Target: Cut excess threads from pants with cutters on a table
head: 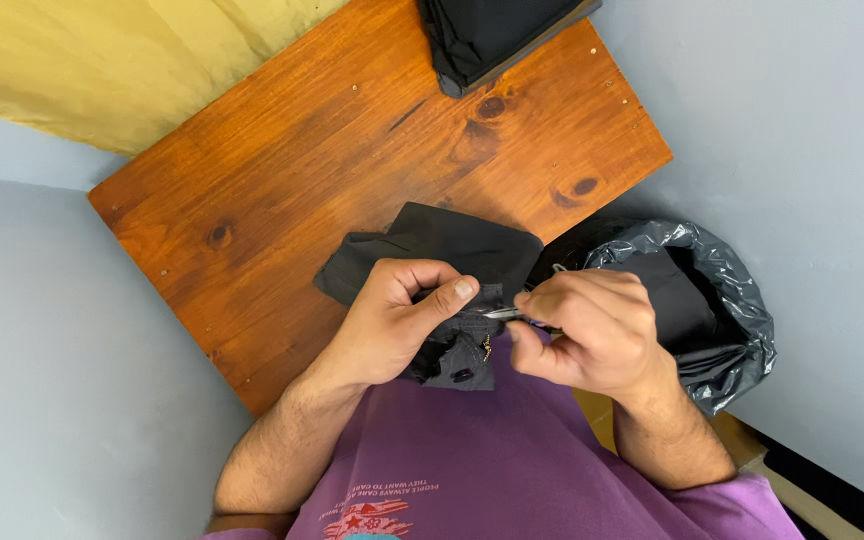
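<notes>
Down over the wooden bench (352, 160) we look, and both hands meet at a bundle of black cloth (442, 245) that hangs off the near edge towards the purple shirt (492, 460). The left hand (397, 320) has its fingers (432, 272) curled over a fold of the cloth, thumb pressed flat on top, so the fabric is pinched and pulled taut. The right hand (587, 330) has its fingers pressed together around a thin silvery tool (502, 313) (too slim and too hidden to name for sure), whose tip points left and sits right at the fold under the left thumb.

Fine work, by the look of it, on a seam or stitch line. To do it well, my judgement is that the left hand wants to hold the fold tight and flat, so the tip catches thread and not cloth, and the right hand should work in short, shallow pushes, angled away from the thumb, which sits very near the point.

Off to the right stands a bin lined with a grey plastic bag (722, 300), just beside the bench corner. A second dark folded item (487, 35) lies on the far edge of the bench, well apart from the hands.
</notes>
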